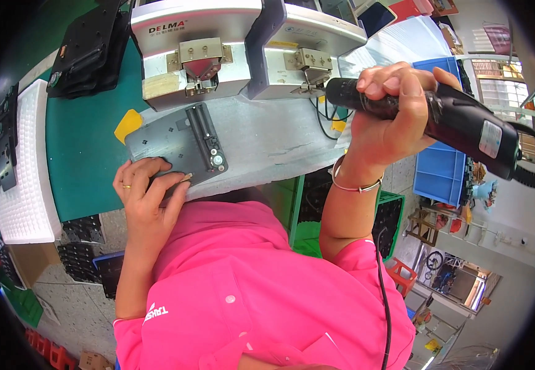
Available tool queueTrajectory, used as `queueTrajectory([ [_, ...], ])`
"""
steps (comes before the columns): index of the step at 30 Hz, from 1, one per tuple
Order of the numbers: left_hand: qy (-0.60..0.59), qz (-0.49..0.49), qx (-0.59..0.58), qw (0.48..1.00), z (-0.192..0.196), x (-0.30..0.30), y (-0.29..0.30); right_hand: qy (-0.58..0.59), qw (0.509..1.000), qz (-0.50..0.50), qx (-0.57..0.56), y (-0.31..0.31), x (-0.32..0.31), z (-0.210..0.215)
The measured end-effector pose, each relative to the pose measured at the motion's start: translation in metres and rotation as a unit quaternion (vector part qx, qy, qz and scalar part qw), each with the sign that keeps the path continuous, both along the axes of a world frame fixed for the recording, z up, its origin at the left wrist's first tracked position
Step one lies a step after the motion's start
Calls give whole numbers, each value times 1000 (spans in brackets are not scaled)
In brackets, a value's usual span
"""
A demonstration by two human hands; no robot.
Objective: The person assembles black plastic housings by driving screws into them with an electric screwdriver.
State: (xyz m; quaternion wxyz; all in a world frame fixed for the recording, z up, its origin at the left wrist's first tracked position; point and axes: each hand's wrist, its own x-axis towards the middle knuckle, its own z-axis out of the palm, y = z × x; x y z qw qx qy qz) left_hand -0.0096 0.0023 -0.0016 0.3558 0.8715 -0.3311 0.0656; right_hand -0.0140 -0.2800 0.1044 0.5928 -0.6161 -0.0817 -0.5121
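My right hand point(397, 114) is wrapped round a black electric screwdriver point(465, 120), raised above the right side of the bench. A cable runs from the screwdriver's rear end, and its blunt front end points left toward the machines. My left hand point(150, 185) grips the near left edge of a dark grey panel point(162, 145), fingers bent over its top. A tiny brass-coloured piece point(187, 177) shows at the fingertips; I cannot make out what it is. Along the panel's right side runs a black cylindrical hinge-like part point(202, 132) with a round silver piece at its near end.
Two grey screw-feeding machines point(196, 74) stand behind the panel. Black plates point(88, 52) are stacked at the far left, beside a white foam sheet point(30, 166) holding more black parts. Yellow pieces point(128, 125) lie nearby. Blue bins point(440, 172) and a green crate point(390, 225) stand at right.
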Motion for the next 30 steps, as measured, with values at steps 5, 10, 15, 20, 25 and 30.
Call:
queueTrajectory([
  [5, -2, -1, 0, 1000, -1, 0, 0, -26, 999, -23, 12, -1, 4, -3],
  [10, -3, -1, -2, 1000, -2, 0, 0, -18, 999, -20, 20, -2, 5, -5],
  [15, -5, 0, -2, 1000, -2, 0, -1, -12, 999, -18, 27, -3, 6, -5],
  [20, -11, 0, -2, 1000, -1, 0, 0, 21, 1000, 15, 14, -10, 13, -2],
  [25, 8, -5, -6, 1000, 1, 0, 6, 84, 995, 58, 24, -14, 15, 4],
  [30, 32, 10, -21, 999, 0, 0, 8, 70, 988, 96, 98, 6, -5, 0],
])
